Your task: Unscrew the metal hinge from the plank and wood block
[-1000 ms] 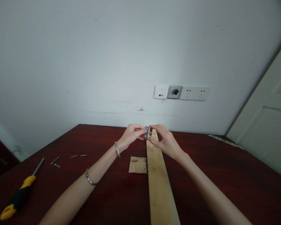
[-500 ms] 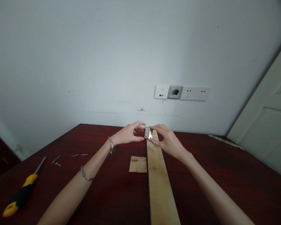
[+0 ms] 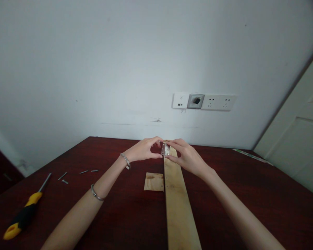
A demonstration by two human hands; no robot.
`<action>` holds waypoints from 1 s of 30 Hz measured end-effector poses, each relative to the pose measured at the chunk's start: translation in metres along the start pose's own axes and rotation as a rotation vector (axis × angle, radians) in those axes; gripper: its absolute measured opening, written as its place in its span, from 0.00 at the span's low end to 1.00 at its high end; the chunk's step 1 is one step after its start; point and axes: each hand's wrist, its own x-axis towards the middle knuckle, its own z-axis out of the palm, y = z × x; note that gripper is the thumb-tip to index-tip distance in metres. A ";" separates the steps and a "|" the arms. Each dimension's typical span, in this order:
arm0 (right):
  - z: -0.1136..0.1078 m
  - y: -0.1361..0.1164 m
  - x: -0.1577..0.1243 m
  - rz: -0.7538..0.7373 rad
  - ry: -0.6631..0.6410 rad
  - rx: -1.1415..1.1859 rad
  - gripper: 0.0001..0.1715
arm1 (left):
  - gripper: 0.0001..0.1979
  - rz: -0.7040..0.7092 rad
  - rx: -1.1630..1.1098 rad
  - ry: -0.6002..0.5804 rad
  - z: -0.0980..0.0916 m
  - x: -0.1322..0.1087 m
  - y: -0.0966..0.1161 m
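A small silver metal hinge [image 3: 165,149] with screw holes is held near the far end of a long wooden board [image 3: 178,201]. My left hand [image 3: 148,148] pinches the hinge's left edge between thumb and fingers. From the other side, my right hand [image 3: 184,154] grips the right edge the same way. Both hands are closed on it, over the board. A small square wooden piece [image 3: 153,182] lies flat against the board's left side, with small holes near its right edge.
A yellow-and-black screwdriver [image 3: 26,211] lies at the left of the dark red table [image 3: 120,222]. Several loose screws [image 3: 65,181] are scattered beyond it. A thin strip [image 3: 253,157] rests at the far right. Behind stands a white wall with sockets [image 3: 219,102].
My left hand has moved slightly right and closed onto the hinge's left edge. The hinge has turned and spread flatter in my fingers. The tools and wood stay put.
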 end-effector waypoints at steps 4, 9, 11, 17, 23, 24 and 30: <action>-0.001 -0.001 0.000 -0.014 -0.012 0.016 0.28 | 0.20 0.001 0.013 -0.030 0.001 0.001 0.000; -0.002 0.000 0.001 -0.032 -0.026 -0.024 0.27 | 0.19 0.022 0.046 -0.041 0.002 0.001 0.000; -0.002 0.002 0.001 -0.034 -0.024 -0.047 0.27 | 0.20 0.032 0.072 -0.041 0.002 0.001 -0.001; 0.001 0.004 0.001 -0.020 0.012 -0.065 0.23 | 0.21 0.050 0.168 -0.014 0.002 0.001 -0.003; 0.001 0.005 -0.001 -0.009 0.025 -0.093 0.23 | 0.22 0.040 0.174 -0.003 0.002 0.001 -0.003; 0.001 0.005 -0.001 -0.009 0.022 -0.096 0.22 | 0.22 0.039 0.172 0.003 0.002 0.001 -0.003; -0.001 0.004 -0.001 0.007 -0.004 -0.130 0.20 | 0.22 0.053 0.224 -0.010 0.002 0.000 -0.004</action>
